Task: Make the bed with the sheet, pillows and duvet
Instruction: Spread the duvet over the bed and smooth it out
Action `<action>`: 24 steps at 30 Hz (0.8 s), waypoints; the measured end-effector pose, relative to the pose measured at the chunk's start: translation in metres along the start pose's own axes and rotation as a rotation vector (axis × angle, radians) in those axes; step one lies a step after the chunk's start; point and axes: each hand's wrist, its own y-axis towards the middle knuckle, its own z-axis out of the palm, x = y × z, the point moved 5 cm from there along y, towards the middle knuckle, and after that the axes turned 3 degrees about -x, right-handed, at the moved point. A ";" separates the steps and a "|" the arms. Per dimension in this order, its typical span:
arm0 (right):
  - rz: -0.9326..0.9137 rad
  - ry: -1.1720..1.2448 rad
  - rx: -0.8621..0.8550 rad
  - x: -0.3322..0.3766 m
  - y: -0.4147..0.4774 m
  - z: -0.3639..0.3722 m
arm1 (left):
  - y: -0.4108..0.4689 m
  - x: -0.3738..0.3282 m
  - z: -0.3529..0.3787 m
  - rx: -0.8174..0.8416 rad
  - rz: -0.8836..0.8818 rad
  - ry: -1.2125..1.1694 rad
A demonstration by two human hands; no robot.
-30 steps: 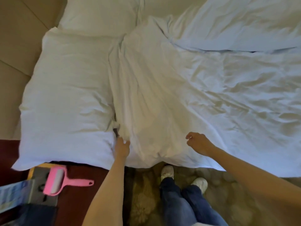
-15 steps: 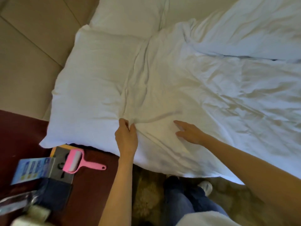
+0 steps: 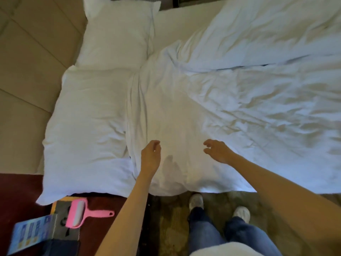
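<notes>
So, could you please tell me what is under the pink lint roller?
The pink lint roller lies on a grey item; its handle overhangs the dark red surface. What the roller head covers cannot be seen.

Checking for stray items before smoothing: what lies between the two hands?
In the head view, only bare duvet lies between the left hand and right hand; nothing sits on it.

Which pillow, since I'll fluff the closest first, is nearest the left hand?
The near pillow, beside the left hand; the far pillow sits beyond it.
</notes>
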 end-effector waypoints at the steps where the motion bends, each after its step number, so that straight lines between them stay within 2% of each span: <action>1: 0.009 0.016 -0.017 -0.009 -0.004 -0.011 | -0.001 -0.016 0.008 0.008 0.023 -0.010; 7: 0.117 0.187 -0.126 -0.096 -0.037 -0.083 | -0.020 -0.104 0.076 0.074 0.089 -0.047; 16: 0.244 0.494 -0.326 -0.294 -0.119 -0.188 | -0.096 -0.241 0.216 0.162 0.115 -0.104; 24: 0.354 0.607 -0.482 -0.452 -0.179 -0.238 | -0.166 -0.341 0.352 0.356 0.147 -0.175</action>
